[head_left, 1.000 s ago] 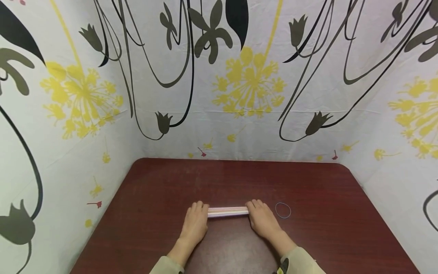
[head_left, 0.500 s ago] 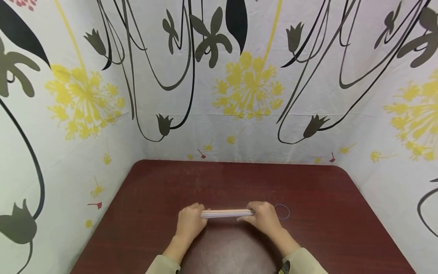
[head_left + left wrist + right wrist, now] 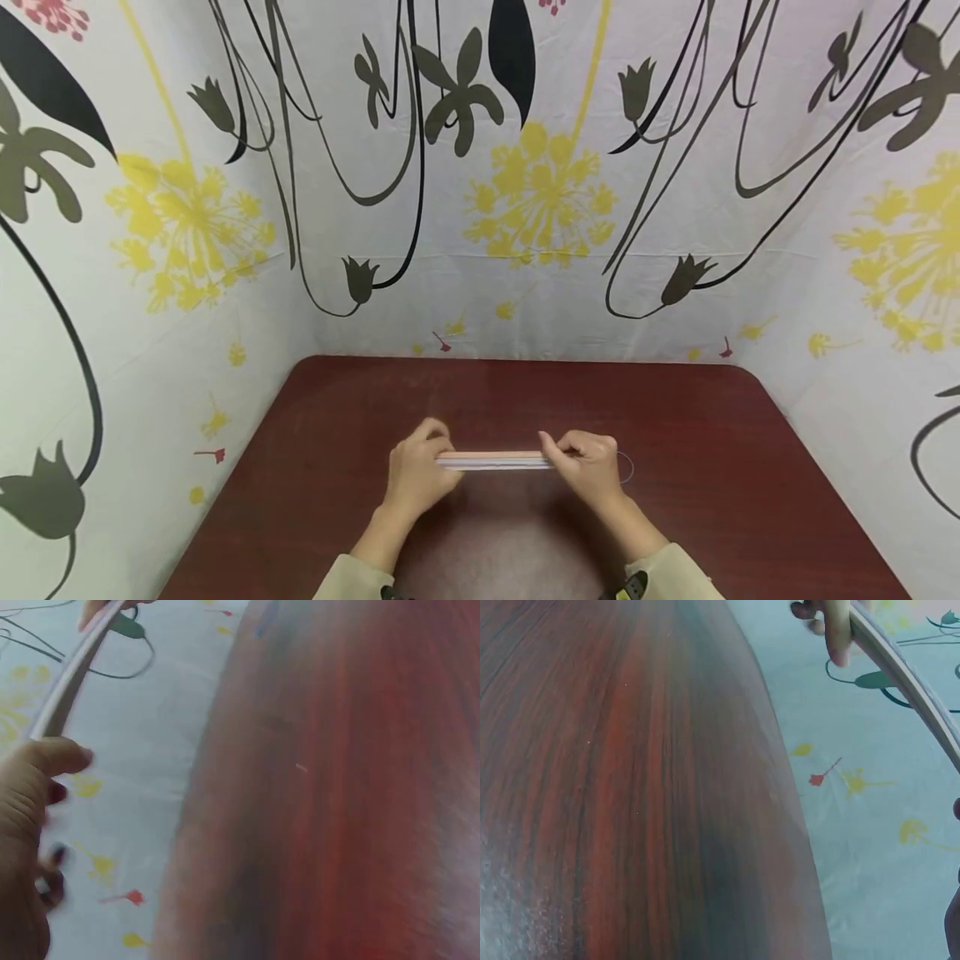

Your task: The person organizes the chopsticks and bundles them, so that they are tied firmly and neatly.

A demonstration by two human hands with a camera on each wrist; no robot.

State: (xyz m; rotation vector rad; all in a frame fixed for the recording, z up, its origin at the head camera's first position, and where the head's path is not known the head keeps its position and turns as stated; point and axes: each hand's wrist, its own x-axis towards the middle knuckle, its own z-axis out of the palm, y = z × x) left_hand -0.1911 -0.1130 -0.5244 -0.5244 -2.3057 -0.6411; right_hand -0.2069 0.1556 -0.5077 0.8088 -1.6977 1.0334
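Observation:
A thin, long bundle of pale layers (image 3: pixel 495 461) with orange and purple-grey lines stretches between my hands over the table. My left hand (image 3: pixel 420 471) grips its left end, thumb below and fingers over the top. At the right end, my right hand (image 3: pixel 592 471) holds it with curled fingers, its thumb raised along the near side. In the left wrist view the bundle (image 3: pixel 67 682) runs up from the left thumb (image 3: pixel 64 756) towards the other hand. The right wrist view shows the bundle (image 3: pixel 911 682) slightly bowed, with my left hand (image 3: pixel 836 634) at its far end.
A thin bluish ring (image 3: pixel 632 468), like a rubber band, lies on the table just behind my right hand, partly hidden by it. The dark red wooden table (image 3: pixel 360 400) has rounded far corners. Flower-printed cloth (image 3: pixel 480 308) hangs around it on the back and sides.
The bundle has turned and come up between the hands. Both hands have gone from lying over its ends to gripping them from the sides, and the right thumb has come up.

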